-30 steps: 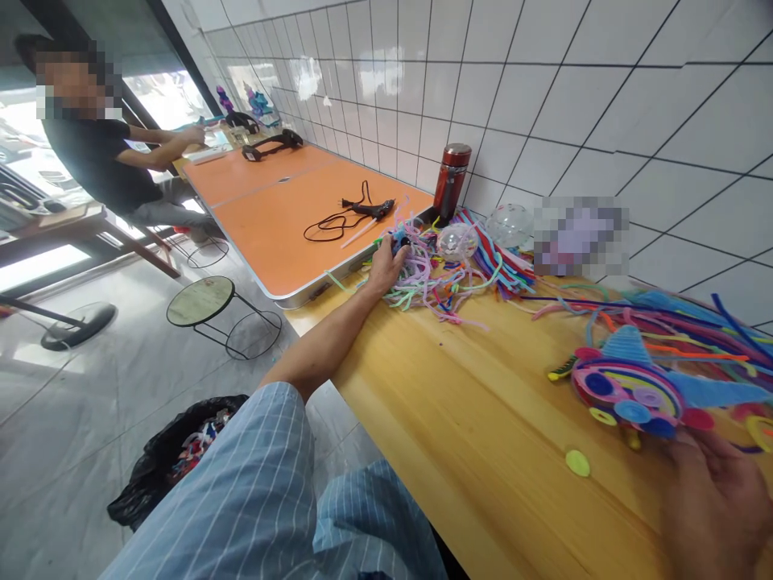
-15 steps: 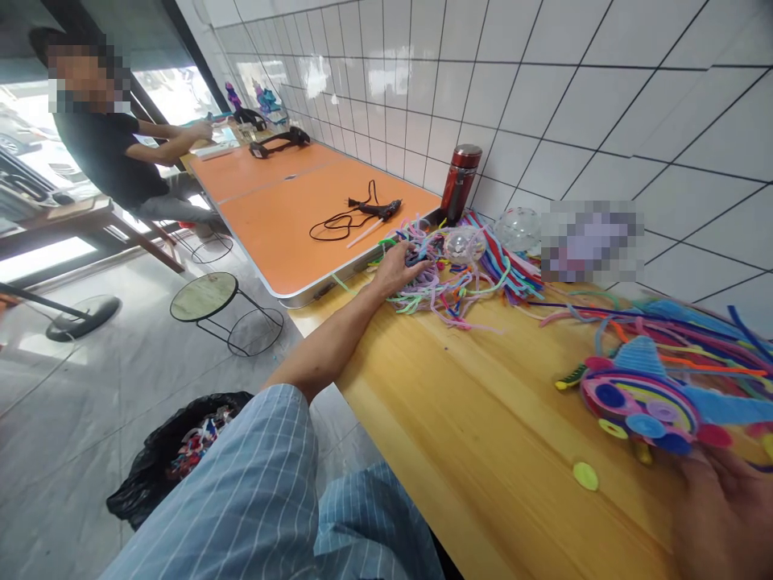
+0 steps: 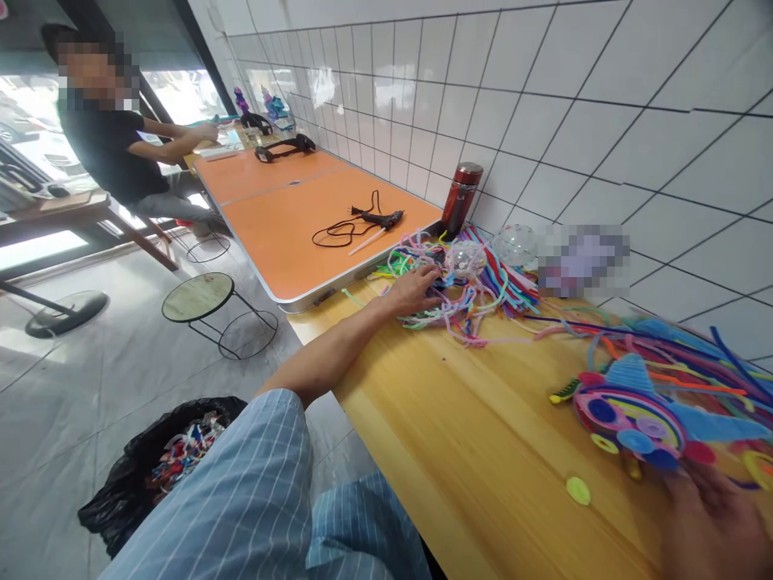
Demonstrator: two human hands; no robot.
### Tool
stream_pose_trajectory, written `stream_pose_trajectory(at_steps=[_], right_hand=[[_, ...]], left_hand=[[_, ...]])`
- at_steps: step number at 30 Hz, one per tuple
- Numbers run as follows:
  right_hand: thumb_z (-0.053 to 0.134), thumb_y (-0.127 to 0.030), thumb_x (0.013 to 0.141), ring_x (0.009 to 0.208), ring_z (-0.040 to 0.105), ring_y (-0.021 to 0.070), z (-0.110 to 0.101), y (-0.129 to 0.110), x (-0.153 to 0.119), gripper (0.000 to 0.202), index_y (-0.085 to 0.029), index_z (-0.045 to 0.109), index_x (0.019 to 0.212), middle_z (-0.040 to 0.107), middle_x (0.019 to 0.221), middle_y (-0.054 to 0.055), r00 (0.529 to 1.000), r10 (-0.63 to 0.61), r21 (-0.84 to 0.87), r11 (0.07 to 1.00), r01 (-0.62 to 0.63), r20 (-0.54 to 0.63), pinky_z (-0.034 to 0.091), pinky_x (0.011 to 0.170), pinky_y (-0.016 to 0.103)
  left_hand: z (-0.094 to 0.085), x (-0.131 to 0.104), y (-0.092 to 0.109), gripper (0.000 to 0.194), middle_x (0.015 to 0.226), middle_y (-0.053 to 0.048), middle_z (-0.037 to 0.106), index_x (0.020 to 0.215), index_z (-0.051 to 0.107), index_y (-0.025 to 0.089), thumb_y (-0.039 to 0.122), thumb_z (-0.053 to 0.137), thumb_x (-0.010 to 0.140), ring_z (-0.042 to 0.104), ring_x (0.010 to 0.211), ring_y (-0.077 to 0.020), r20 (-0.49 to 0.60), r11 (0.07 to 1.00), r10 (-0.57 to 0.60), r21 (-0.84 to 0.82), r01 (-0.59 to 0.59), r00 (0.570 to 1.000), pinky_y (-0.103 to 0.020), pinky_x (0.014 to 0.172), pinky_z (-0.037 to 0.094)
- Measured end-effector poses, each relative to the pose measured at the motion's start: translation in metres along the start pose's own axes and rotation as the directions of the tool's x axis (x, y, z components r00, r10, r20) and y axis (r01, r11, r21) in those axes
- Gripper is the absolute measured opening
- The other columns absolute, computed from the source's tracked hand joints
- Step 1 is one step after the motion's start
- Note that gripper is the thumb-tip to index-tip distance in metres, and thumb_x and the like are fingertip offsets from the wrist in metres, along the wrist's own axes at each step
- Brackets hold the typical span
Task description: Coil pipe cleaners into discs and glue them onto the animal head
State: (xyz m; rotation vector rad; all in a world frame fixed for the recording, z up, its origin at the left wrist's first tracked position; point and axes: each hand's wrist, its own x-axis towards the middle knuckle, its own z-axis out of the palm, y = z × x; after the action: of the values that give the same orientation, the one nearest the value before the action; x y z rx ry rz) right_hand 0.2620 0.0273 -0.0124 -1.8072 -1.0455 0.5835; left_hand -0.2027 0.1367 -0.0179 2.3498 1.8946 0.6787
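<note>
My left hand (image 3: pixel 415 290) reaches across to a tangled heap of pastel pipe cleaners (image 3: pixel 465 310) at the table's far end. Its thumb and fingers are apart, touching the strands; the fingertips are partly buried. At the lower right, my right hand (image 3: pixel 709 507), blurred, pinches the near edge of a colourful pipe-cleaner figure (image 3: pixel 628 419). That figure is rounded, with blue and pink discs, coiled stripes and light blue pointed pieces. A small yellow disc (image 3: pixel 578 490) lies on the wood in front of it.
An orange folding table (image 3: pixel 283 217) adjoins the wooden table (image 3: pixel 483 435), with a glue gun (image 3: pixel 383 218) and its cord on top. A red thermos (image 3: pixel 462 197) and clear plastic balls (image 3: pixel 516 246) stand by the tiled wall. A stool (image 3: pixel 199 298), a black rubbish bag (image 3: pixel 121 471) and a seated person are left.
My left hand has shifted slightly right and deeper over the heap, its fingers more spread. My right hand keeps hold of the figure. The view has tilted a little.
</note>
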Motion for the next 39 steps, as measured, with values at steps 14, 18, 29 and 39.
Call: stream_pose_trajectory(at_steps=[14,18,29,39], right_hand=[[0.076,-0.050,0.069,0.107,0.073,0.0277,0.007,0.024,0.004,0.051,-0.021,0.066,0.110,0.077,0.111,0.010,0.998,-0.054,0.196,0.979,0.060,-0.039,0.054,0.103,0.049],[0.075,-0.045,0.075,0.105,0.073,0.0261,0.008,0.031,0.005,0.048,-0.019,0.068,0.114,0.079,0.112,0.011,0.995,-0.098,0.206,0.973,0.102,-0.032,0.054,0.102,0.049],[0.074,-0.048,0.078,0.105,0.073,0.0250,0.007,0.033,0.006,0.050,-0.019,0.068,0.118,0.079,0.115,0.012,0.996,-0.092,0.191,0.977,0.091,-0.003,0.053,0.103,0.048],[0.077,-0.053,0.061,0.112,0.071,0.0347,0.005,0.013,0.004,0.060,-0.018,0.065,0.109,0.076,0.112,0.015,1.000,-0.011,0.143,0.990,0.014,-0.022,0.050,0.108,0.053]], left_hand=[[-0.001,0.010,-0.033,0.051,0.150,-0.016,0.056,0.131,0.063,0.015,0.017,0.059,0.080,0.053,0.143,-0.0339,-0.108,0.997,-0.076,-0.019,0.074,0.991,-0.050,0.124,0.042],[0.001,0.010,-0.033,0.044,0.145,-0.017,0.059,0.124,0.064,0.015,0.018,0.056,0.081,0.055,0.139,-0.0334,-0.109,0.994,-0.107,0.001,0.108,0.988,-0.049,0.123,0.043],[-0.012,0.013,-0.025,0.046,0.153,-0.016,0.057,0.125,0.065,0.016,0.022,0.058,0.080,0.050,0.145,-0.0360,-0.112,0.989,-0.130,0.058,0.137,0.985,-0.057,0.125,0.037],[-0.024,0.030,0.004,0.071,0.170,-0.021,0.037,0.147,0.052,0.015,0.030,0.071,0.080,0.033,0.159,-0.0399,-0.145,0.971,-0.153,0.161,0.176,0.978,-0.056,0.129,0.030]])
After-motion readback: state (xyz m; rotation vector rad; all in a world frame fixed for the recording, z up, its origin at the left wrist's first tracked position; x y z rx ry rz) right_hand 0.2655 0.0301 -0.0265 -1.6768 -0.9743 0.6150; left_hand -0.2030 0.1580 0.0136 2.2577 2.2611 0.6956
